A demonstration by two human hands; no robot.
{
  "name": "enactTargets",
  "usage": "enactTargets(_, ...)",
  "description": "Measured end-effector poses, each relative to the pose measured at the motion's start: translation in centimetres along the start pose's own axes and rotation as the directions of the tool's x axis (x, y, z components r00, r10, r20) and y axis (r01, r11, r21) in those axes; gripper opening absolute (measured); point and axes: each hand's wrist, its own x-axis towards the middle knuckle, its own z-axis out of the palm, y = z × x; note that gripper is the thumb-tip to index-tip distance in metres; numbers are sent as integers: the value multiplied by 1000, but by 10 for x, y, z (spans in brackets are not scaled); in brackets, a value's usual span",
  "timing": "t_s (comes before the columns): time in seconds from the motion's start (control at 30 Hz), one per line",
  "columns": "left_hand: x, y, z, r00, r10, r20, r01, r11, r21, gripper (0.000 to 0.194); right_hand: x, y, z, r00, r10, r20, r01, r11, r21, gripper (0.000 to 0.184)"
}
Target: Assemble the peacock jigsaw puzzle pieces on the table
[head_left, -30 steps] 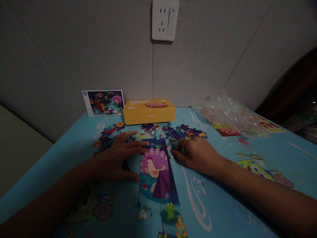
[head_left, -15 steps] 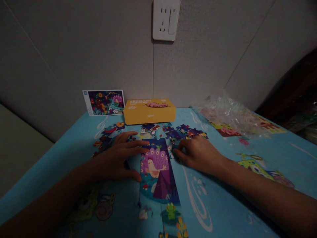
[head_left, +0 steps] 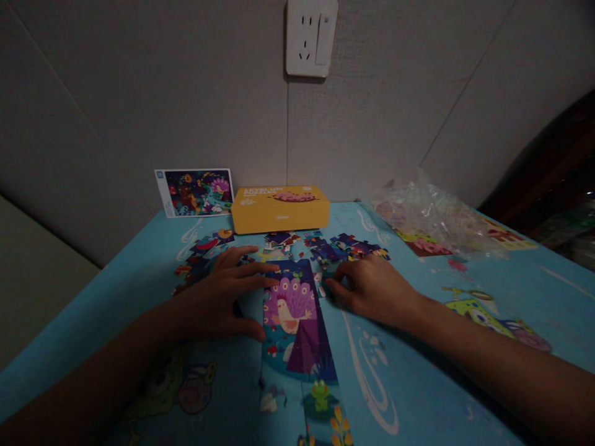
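Counter point(head_left: 409, 378): blue printed cover, carrying all items noted below. Clear bag point(head_left: 432, 207): far right, crumpled, over printed sheets. Puzzle point(head_left: 302, 347): a joined strip lying flat in the middle, running near to far, with a purple bird toward its far end and a green frog toward its near end. In my judgement, sound work here means keeping the strip flat and square under light fingertips, lining up tab and socket before any downward press, and pressing straight down; a sideways push could open the seams or skew the strip. Box point(head_left: 280, 218): yellow, closed, far middle. Card point(head_left: 198, 193): upright beside the box on its left, its picture facing the near side and fit for checking colours against. Left hand point(head_left: 211, 300): wide, fingers spread, fingertips at the strip's left edge, nothing seen gripped. Right hand point(head_left: 374, 288): narrow, fingers curled and thumb close to the index finger, just right of the strip; whether it holds a piece cannot be told. Loose pieces: one heap at far left point(head_left: 198, 260), partly behind the left hand, another at far right point(head_left: 341, 246); small and overlapping, best lifted singly by their edges
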Motion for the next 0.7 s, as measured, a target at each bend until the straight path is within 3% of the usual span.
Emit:
enactTargets(0.53,0,-1,2,1000,13,-25,-12,1000,18,76,0,2,5,999,45,-13,-45,999,12,25)
enactTargets(0.7,0,0,2,1000,8,-9,-8,998,56,76,-1,2,7,999,50,-15,-50,999,-1,36)
